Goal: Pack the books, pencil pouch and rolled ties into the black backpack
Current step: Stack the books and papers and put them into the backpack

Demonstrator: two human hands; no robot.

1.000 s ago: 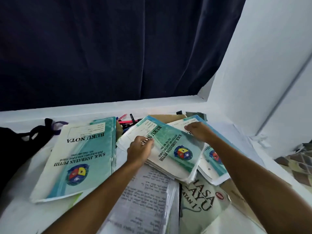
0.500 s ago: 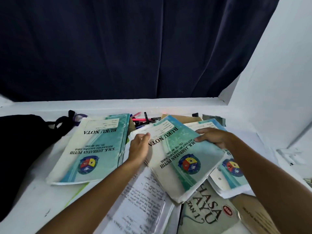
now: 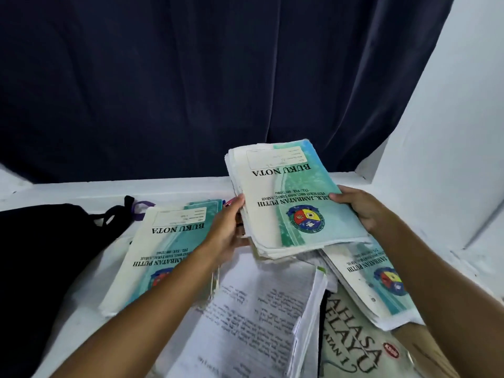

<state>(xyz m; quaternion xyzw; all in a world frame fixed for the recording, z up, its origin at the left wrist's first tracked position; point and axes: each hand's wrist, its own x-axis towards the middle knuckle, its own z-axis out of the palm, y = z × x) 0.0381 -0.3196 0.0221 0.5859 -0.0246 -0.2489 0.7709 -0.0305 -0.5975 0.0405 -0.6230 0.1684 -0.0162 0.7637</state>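
A worn teal "BUKU NOTA" notebook (image 3: 289,197) is lifted off the pile, held by both hands. My left hand (image 3: 226,227) grips its left edge and my right hand (image 3: 360,208) grips its right edge. A second teal notebook (image 3: 169,249) lies on the white surface to the left, partly under my left forearm. A third teal notebook (image 3: 379,282) lies at the right, under my right arm. The black backpack (image 3: 41,255) sits at the far left, dark and partly out of frame. Pens (image 3: 230,202) peek out behind my left hand. No pouch or ties show.
An open handwritten notebook (image 3: 259,317) lies in front of me. A "Bahasa Melayu" textbook (image 3: 354,347) lies at the lower right, with a brown cover (image 3: 425,350) beside it. A dark curtain (image 3: 218,77) hangs behind the white ledge. A white wall (image 3: 450,132) stands to the right.
Both hands have raised the middle teal notebook off the pile and tipped it up toward me. The camera has moved closer and tilted, showing more of the backpack.
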